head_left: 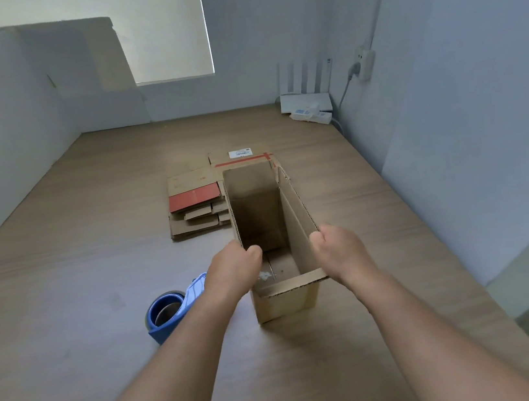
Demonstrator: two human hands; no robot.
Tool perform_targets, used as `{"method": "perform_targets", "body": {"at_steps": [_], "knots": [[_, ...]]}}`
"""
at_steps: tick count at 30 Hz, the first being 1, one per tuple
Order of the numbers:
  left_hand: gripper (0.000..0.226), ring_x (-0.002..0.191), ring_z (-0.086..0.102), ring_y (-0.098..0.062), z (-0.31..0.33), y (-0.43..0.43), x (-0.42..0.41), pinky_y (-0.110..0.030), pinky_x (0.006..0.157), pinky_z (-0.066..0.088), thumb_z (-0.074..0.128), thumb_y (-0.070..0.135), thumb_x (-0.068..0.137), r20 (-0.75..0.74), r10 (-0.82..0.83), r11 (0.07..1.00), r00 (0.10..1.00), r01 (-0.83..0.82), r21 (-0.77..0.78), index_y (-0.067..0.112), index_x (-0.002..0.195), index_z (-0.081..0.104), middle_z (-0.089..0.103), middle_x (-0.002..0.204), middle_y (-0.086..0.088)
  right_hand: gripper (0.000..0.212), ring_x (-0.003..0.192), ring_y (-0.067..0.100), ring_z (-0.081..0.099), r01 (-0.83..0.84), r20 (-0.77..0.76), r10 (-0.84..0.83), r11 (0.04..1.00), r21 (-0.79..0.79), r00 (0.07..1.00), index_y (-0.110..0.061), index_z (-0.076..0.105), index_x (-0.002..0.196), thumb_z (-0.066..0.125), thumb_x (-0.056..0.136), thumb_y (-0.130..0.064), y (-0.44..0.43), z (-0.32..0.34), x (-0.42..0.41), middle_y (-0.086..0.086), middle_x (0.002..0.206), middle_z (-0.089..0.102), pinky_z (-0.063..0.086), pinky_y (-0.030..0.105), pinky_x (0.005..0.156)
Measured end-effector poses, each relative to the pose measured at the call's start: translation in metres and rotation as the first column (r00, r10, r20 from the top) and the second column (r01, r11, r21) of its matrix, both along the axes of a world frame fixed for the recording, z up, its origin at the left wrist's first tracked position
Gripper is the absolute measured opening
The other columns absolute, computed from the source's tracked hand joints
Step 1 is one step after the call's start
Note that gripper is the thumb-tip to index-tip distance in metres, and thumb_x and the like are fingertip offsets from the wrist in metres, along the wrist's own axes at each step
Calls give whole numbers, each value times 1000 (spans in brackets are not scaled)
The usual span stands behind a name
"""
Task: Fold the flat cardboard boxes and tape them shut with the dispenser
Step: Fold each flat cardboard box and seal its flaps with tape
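Observation:
An open-topped brown cardboard box [285, 296] stands upright on the wooden table [78, 260], its flaps raised. My left hand [234, 272] grips the box's left wall at its top edge. On the other side my right hand [340, 251] grips the right wall's top edge. A blue tape dispenser [170, 310] lies on the table just left of my left wrist, partly hidden by that arm. Behind the box lies a stack of flat cardboard boxes [197, 203], one with a red panel.
A white router with antennas [305, 92] and a power strip [310, 115] sit in the far right corner, with a plug and cable on the wall. Large cardboard sheets [99, 50] lean at the back left. White walls enclose the table.

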State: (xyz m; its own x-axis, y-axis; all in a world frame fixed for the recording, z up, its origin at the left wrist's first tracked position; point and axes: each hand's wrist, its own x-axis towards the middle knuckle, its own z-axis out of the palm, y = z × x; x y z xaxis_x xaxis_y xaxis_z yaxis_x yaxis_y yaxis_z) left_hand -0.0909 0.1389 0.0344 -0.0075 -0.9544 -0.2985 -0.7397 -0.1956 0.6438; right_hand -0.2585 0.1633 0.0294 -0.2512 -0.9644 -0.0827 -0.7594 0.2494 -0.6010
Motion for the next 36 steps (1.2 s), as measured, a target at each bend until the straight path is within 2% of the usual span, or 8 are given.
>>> {"method": "perform_targets", "body": {"at_steps": [4, 10, 15, 22, 25, 28, 31, 36], "knots": [[16, 84, 64, -34, -1, 7, 9, -37, 71, 50, 43, 17, 89, -63, 34, 998, 997, -38, -54, 12, 75, 47, 62, 87, -16, 36, 66, 29, 36, 60, 2, -60, 989, -135, 998, -12, 27, 60, 40, 93, -11, 13, -7, 1, 5, 59, 35, 21, 35, 59], [18, 84, 66, -35, 11, 30, 5, -37, 65, 50, 41, 16, 89, -179, 114, 988, 977, -130, -80, 6, 76, 49, 62, 85, -17, 37, 69, 37, 55, 66, 129, -37, 972, -224, 991, -13, 32, 58, 46, 91, -21, 21, 3, -13, 16, 61, 49, 38, 40, 59], [24, 67, 55, -31, 31, 59, -3, -49, 75, 55, 45, 18, 88, -265, 234, 941, 935, -287, -181, 10, 66, 47, 53, 68, -9, 31, 60, 21, 53, -42, 283, 123, 960, -276, 951, -25, 52, 59, 58, 89, -31, 27, 24, -29, -8, 51, 48, 44, 32, 61], [29, 63, 43, -20, 47, 111, -16, -39, 63, 44, 46, 20, 90, -330, 387, 859, 861, -466, -209, 8, 63, 42, 44, 62, -3, 19, 57, 11, 54, -120, 458, 267, 938, -325, 848, -17, 69, 81, 61, 90, -31, 44, 37, -35, -11, 56, 56, 56, 48, 68], [39, 71, 53, -34, 51, 140, -4, -52, 70, 54, 46, 35, 75, -368, 482, 795, 795, -573, -196, -3, 79, 52, 57, 75, -17, 18, 61, 13, 54, -207, 540, 366, 920, -332, 758, -17, 69, 80, 62, 90, -30, 50, 43, -22, -10, 58, 57, 55, 42, 61], [52, 88, 61, -40, 56, 171, 11, -55, 75, 55, 44, 41, 71, -371, 559, 718, 742, -657, -231, -4, 91, 58, 63, 93, -23, 17, 69, 20, 55, -300, 594, 467, 883, -362, 655, -15, 71, 86, 62, 90, -29, 58, 47, 1, 12, 77, 65, 50, 30, 52], [51, 82, 62, -33, 64, 203, 26, -51, 74, 56, 43, 44, 76, -349, 629, 630, 694, -719, -295, -2, 92, 61, 63, 84, -18, 19, 68, 24, 55, -392, 600, 558, 830, -397, 574, -15, 71, 84, 62, 90, -31, 71, 46, 29, 20, 81, 65, 49, 39, 60], [46, 65, 51, -23, 58, 252, 54, -49, 75, 54, 43, 40, 99, -319, 750, 476, 579, -808, -348, 9, 66, 47, 45, 61, -1, 21, 52, 2, 44, -521, 609, 631, 764, -381, 480, -22, 65, 71, 62, 91, -30, 93, 44, 82, -16, 50, 51, 37, 25, 59]]}}
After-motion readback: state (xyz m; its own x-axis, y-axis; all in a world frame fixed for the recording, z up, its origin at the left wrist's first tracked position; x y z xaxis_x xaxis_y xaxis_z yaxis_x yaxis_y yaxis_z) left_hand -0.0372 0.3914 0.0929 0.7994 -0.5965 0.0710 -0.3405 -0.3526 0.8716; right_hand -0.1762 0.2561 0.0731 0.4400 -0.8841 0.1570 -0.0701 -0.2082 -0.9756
